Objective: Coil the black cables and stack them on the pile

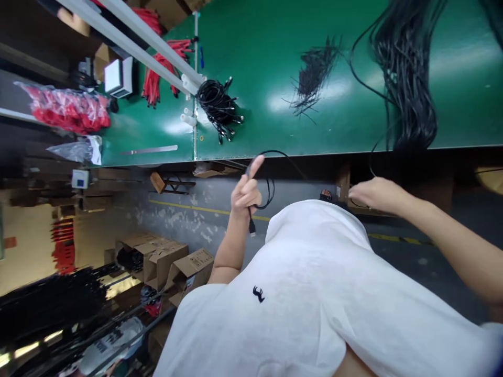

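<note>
My left hand (247, 193) is closed around a black USB cable (271, 195), index finger raised. The cable's USB plug (252, 228) hangs below the fist, and its loops stick out to the right. My right hand (375, 193), off the table's front edge, has its fingers pinched together on a thin black cable (371, 162). That strand runs up toward a large bundle of black cables (411, 78) draped over the table edge. Whether both hands hold one same cable I cannot tell. Coiled, tied cables (218, 104) lie on the green table (251, 131).
Thin black ties (314, 76) lie in a loose pile on the table. Red cables (157, 78), a metal ruler (153, 150) and a bagged red bundle (70, 110) are at the left. Grey posts (157, 47) cross there. Cardboard boxes (165, 259) stand on the floor.
</note>
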`<state>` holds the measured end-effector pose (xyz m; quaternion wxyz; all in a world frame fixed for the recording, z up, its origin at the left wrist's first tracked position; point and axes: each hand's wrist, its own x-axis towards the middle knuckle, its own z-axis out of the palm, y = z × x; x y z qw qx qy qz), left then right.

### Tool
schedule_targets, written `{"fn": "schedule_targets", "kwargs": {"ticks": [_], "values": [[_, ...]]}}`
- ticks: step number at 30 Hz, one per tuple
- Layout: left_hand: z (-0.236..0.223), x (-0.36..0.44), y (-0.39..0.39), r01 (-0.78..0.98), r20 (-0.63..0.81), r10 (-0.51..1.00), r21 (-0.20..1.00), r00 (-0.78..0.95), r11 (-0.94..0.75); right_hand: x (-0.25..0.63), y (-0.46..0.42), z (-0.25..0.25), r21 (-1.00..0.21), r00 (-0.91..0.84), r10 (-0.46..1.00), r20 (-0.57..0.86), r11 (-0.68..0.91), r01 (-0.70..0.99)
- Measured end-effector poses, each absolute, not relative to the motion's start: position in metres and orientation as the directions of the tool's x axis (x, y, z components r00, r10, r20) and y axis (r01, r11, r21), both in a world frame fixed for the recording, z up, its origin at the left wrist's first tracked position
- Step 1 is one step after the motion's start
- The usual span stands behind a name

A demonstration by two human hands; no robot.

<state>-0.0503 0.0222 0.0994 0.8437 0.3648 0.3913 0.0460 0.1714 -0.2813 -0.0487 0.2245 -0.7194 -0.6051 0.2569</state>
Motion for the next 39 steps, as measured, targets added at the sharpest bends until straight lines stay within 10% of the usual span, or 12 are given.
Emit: {"fn": "schedule_targets", "kwargs": {"ticks": [4, 13, 19, 31, 35, 39], "values": [[0.057, -0.034, -0.005, 0.381, -0.600, 0.196, 0.692, 0.776, 0.613, 0.123, -0.252, 0.020, -0.624, -0.142, 0.985, 0.101, 0.173, 0.762], [0.049, -0.042, -0.045, 0.590, -0.490, -0.338, 0.582, 0.803, 0.560, 0.157, -0.195, 0.043, -0.792, -0.017, 0.999, 0.047, 0.047, 0.609], [0.063, -0.049, -0.024, 0.387, -0.637, 0.003, 0.473, 0.771, 0.791, 0.220, -0.236, -0.049, -0.762, 0.295, 0.953, -0.076, -0.246, 0.600], [0.086, -0.071, -0.007, 0.119, -0.632, 0.336, 0.565, 0.699, 0.816, 0.293, -0.295, -0.057, -0.130, 0.610, 0.749, -0.257, -0.652, 0.747], [0.096, -0.071, 0.007, 0.046, -0.567, 0.422, 0.633, 0.707, 0.773, 0.223, -0.275, -0.008, -0.238, 0.113, 0.919, -0.378, -0.215, 0.947], [0.080, -0.056, -0.001, 0.188, -0.550, 0.352, 0.700, 0.757, 0.689, 0.123, -0.260, 0.041, -0.580, -0.335, 0.940, -0.063, 0.238, 0.779]]}}
